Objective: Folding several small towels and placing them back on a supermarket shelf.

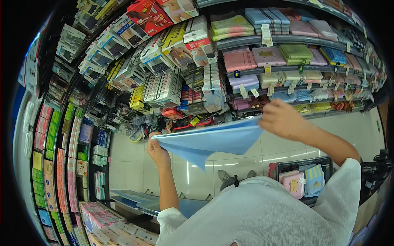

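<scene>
A light blue cloth (209, 143) with a pale upper edge is stretched between my two hands above the tiled floor. My left hand (158, 150) pinches its left corner, fingers wrapped over the edge. At the opposite end my right hand (281, 120) grips the cloth, slightly blurred and raised higher. The lower part hangs in loose, pointed folds. By my right side on the floor stands a dark shopping basket (303, 163) with a red handle part (272, 169). Inside it lie a pink folded towel (294, 184) and a blue and yellow striped towel (314, 176).
Shelves of folded towels (271, 57) run ahead and to the right, with tags hanging off their edges. Boxed underwear (157, 60) fills the racks ahead left. Tissue packs (55, 138) line the left shelving. Low glass-like panels (144, 200) stand by my left arm.
</scene>
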A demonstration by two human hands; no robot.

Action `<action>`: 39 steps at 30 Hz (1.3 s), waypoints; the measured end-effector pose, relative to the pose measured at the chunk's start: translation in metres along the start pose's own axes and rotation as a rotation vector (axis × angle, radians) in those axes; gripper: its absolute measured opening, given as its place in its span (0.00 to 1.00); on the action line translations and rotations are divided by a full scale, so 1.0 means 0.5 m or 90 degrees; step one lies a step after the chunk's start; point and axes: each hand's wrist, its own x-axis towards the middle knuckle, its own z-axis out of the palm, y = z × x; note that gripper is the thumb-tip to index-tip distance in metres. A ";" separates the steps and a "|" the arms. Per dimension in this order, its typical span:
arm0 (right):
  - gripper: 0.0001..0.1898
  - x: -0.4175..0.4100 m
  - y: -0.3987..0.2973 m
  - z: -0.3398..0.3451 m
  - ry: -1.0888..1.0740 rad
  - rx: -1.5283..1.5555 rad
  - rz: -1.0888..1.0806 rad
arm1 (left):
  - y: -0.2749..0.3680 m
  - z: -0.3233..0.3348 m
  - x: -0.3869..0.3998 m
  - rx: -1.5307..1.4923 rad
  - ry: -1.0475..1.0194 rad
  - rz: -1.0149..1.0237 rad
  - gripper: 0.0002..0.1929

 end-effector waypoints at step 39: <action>0.03 0.104 0.100 0.021 0.348 0.979 0.212 | -0.017 -0.113 0.162 -0.211 -0.328 -0.066 0.16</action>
